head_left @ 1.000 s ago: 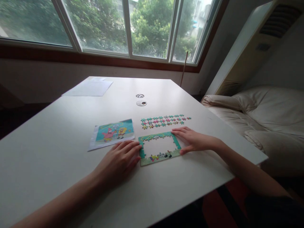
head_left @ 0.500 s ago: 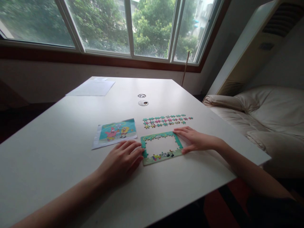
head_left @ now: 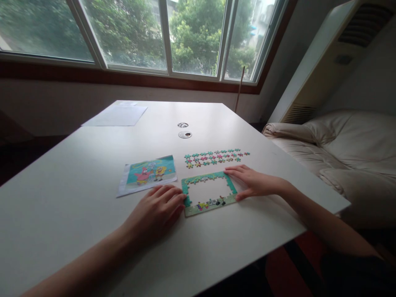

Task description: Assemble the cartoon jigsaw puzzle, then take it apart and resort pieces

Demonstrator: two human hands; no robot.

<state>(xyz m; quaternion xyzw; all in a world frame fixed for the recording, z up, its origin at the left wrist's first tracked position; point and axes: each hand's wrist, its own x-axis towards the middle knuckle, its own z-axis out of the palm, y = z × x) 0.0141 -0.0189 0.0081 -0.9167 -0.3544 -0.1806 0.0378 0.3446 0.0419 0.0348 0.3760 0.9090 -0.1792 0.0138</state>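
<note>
A puzzle frame (head_left: 191,211) with a green and teal jigsaw border lies flat on the white table, its middle bare. My left hand (head_left: 165,206) rests at its left edge, fingers bent and close together, fingertips touching the border; the thumb is partly hidden. On the opposite side, my right hand (head_left: 249,181) spans the right edge, fingertips at the top corner and thumb at the bottom corner. Between them the two hands hold the frame. Just beyond it, loose jigsaw pieces (head_left: 213,157) lie in three rows. A cartoon picture sheet (head_left: 151,172) lies left of the frame.
White paper sheets (head_left: 116,115) lie at the table's far left corner. Two round cable holes (head_left: 185,135) are set in the tabletop (head_left: 77,194). A pale sofa (head_left: 355,161) stands to the right, with windows (head_left: 194,37) behind the table.
The view has shifted slightly, so the table and things on it appear a little further left. Both hands keep their places on the puzzle frame.
</note>
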